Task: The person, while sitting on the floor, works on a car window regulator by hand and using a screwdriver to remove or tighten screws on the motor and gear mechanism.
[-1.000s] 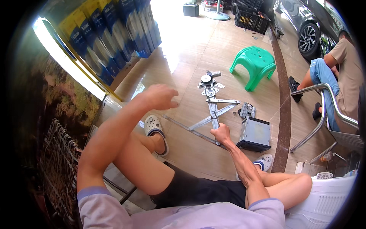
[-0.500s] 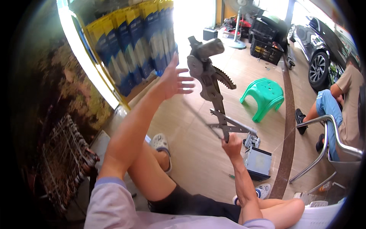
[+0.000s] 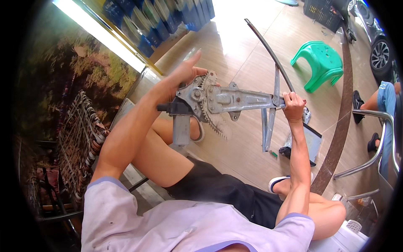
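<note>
A metal car window regulator (image 3: 243,101) is held level across my lap, in front of me. My left hand (image 3: 184,74) supports its geared end from behind, thumb raised and most fingers hidden by the plate. At that end are a toothed sector (image 3: 212,119) and a motor (image 3: 181,126) with a grey cylindrical body hanging down. My right hand (image 3: 294,107) is closed around the other end, near the crossing arms. From there a long dark rail (image 3: 268,48) slants up and away to the left.
A green plastic stool (image 3: 321,63) stands on the tiles beyond my right hand. A grey box-shaped unit (image 3: 312,143) lies below it, partly behind my forearm. Packaged goods hang on a rack (image 3: 155,21) at the upper left. A person sits at the right beside a metal-framed chair (image 3: 378,113).
The regulator has swung from upright to level, turning its geared side toward me. My left hand, spread and apart from it before, now supports the geared end. My right hand has moved up and right.
</note>
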### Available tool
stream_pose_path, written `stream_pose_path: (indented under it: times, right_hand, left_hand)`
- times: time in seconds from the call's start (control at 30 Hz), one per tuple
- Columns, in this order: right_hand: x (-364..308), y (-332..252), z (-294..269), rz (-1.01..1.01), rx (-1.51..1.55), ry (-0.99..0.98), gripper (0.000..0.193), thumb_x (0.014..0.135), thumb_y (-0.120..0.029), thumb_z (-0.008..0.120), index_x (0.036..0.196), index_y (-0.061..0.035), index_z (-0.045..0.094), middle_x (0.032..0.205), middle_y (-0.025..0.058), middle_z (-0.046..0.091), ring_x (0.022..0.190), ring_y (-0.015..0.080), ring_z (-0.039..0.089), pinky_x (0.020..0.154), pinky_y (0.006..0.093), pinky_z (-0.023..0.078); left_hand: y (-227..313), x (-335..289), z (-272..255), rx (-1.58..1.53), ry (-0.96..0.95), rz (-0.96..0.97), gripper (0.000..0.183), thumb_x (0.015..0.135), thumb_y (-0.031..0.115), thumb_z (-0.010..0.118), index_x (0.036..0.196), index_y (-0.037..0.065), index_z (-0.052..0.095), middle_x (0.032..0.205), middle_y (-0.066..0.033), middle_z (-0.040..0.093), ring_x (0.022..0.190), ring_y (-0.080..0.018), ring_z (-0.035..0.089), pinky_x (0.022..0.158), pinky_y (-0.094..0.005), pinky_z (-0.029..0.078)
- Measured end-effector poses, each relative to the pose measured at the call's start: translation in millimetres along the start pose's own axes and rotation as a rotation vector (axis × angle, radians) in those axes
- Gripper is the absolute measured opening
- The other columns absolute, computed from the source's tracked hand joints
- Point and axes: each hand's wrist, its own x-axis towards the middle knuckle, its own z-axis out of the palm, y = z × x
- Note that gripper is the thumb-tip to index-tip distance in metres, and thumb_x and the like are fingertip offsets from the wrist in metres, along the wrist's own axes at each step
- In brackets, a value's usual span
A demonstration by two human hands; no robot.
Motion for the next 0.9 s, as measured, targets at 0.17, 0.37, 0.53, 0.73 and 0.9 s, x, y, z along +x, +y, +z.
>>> stream_pose_path:
  times: [0.17,0.37,0.53,0.73,0.9]
  right_hand:
    - [-13.9,-8.0,13.7,0.053,-0.012,0.04,0.009,0.077,-0.008,0.063,0.085,-0.0111,0.062,0.071,0.0046,0.049,0.063,0.0211,0.059,0.057,0.0349,0.049]
    - [-10.6,-9.3,28.6,0.029,-0.063,0.085,0.008,0.078,-0.008,0.062,0.085,-0.0118,0.061,0.069,0.0028,0.047,0.062,0.0184,0.058,0.053,0.0322,0.047]
    - [-21.0,-0.4,41.1,0.131,-0.114,0.095,0.009,0.078,-0.01,0.063,0.085,-0.013,0.061,0.068,0.0017,0.046,0.061,0.0175,0.057,0.052,0.0334,0.045]
    - [-33.5,17.6,51.3,0.256,-0.137,0.07,0.017,0.075,-0.01,0.067,0.091,-0.0158,0.064,0.072,0.0007,0.05,0.064,0.018,0.059,0.053,0.0354,0.045]
    - [-46.7,13.4,63.4,0.261,-0.094,0.041,0.02,0.072,-0.008,0.067,0.091,-0.0138,0.064,0.075,0.0022,0.053,0.07,0.0196,0.06,0.059,0.0351,0.049]
  left_hand:
    - [-8.5,-9.7,-10.7,0.047,-0.167,-0.086,0.086,0.094,0.071,0.041,0.115,-0.01,0.062,0.103,-0.0189,0.071,0.084,-0.0221,0.07,0.081,-0.0337,0.057]
    - [-7.3,-10.4,-48.4,0.241,-0.134,-0.012,0.082,0.09,0.068,0.054,0.119,-0.008,0.061,0.106,-0.0121,0.07,0.092,-0.0173,0.068,0.084,-0.0301,0.055]
    - [3.5,-34.4,-31.2,0.079,-0.356,0.106,0.089,0.091,0.071,0.042,0.146,0.001,0.037,0.131,-0.0228,0.056,0.111,-0.0376,0.064,0.095,-0.0543,0.053]
    - [-8.1,-20.7,-19.8,0.097,-0.37,0.13,0.071,0.097,0.056,0.048,0.141,0.001,0.042,0.115,-0.0219,0.064,0.09,-0.0331,0.07,0.079,-0.0434,0.06]
    - [1.0,2.5,1.9,0.166,-0.079,0.086,0.04,0.093,0.035,0.061,0.109,-0.001,0.064,0.081,-0.0119,0.068,0.071,-0.0231,0.069,0.066,-0.035,0.059]
